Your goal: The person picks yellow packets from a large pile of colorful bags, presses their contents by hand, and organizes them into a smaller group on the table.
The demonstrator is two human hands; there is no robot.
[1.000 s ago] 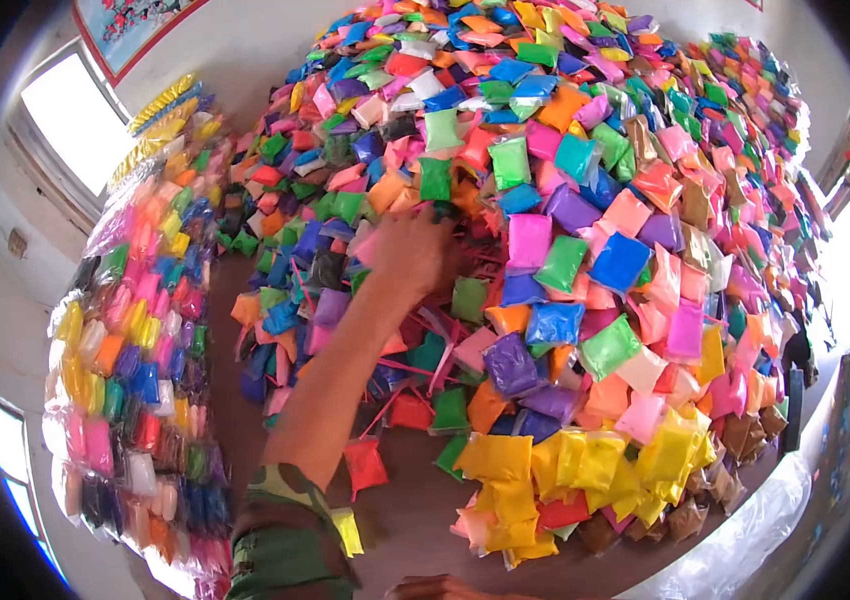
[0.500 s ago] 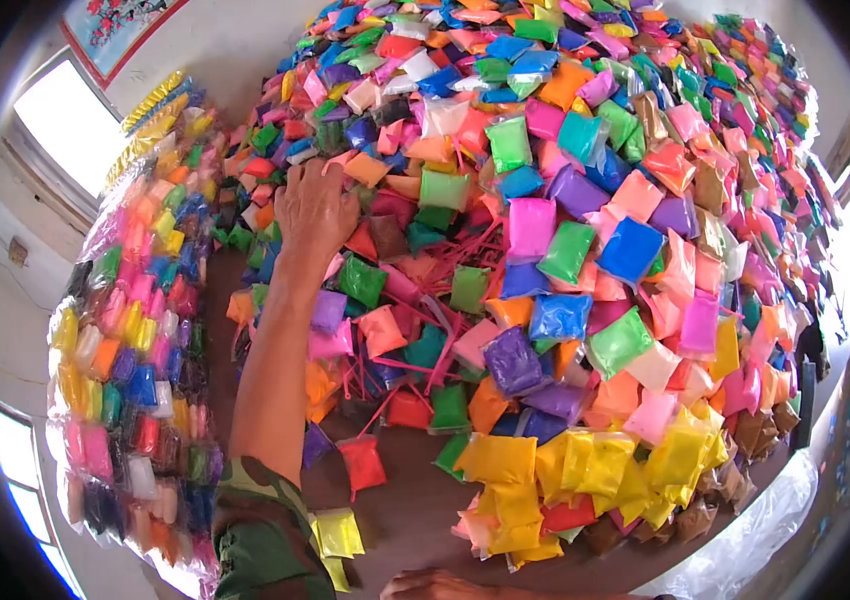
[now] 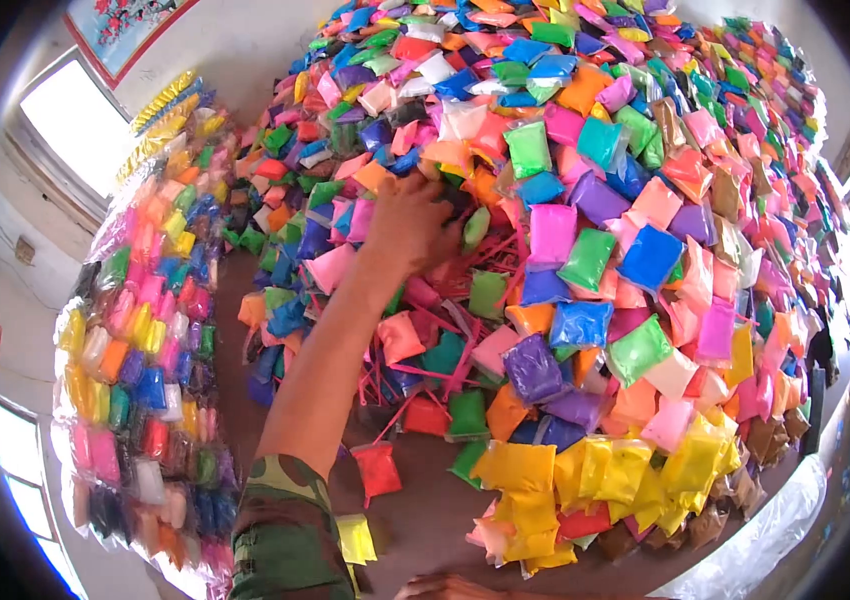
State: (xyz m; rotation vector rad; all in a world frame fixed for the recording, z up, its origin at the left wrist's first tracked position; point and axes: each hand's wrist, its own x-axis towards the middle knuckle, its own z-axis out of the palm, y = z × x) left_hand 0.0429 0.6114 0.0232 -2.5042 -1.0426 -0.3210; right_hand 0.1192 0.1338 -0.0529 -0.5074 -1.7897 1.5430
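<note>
Deep in the big pile of small coloured packets, my left hand (image 3: 413, 222) reaches with bent fingers. A light green packet (image 3: 476, 229) lies against its fingertips, and whether the fingers grip anything is hidden. Pink strips (image 3: 455, 375) show among the packets below the hand. A red packet (image 3: 377, 470) rests on the brown table (image 3: 415, 535), with a yellow packet (image 3: 356, 539) near my camouflage sleeve. At the bottom edge, only the back of my right hand (image 3: 450, 588) shows. Its fingers are mostly out of frame.
Bundled packets in clear wrapping (image 3: 145, 340) stand in a tall row on the left. Yellow packets (image 3: 520, 490) form a heap at the front of the pile. A clear plastic sheet (image 3: 760, 540) lies at the lower right. Windows and a picture are on the wall.
My left hand has moved right and slightly down, further into the pile. Packets at the pile's left side have shifted. The camera view has also moved a little.
</note>
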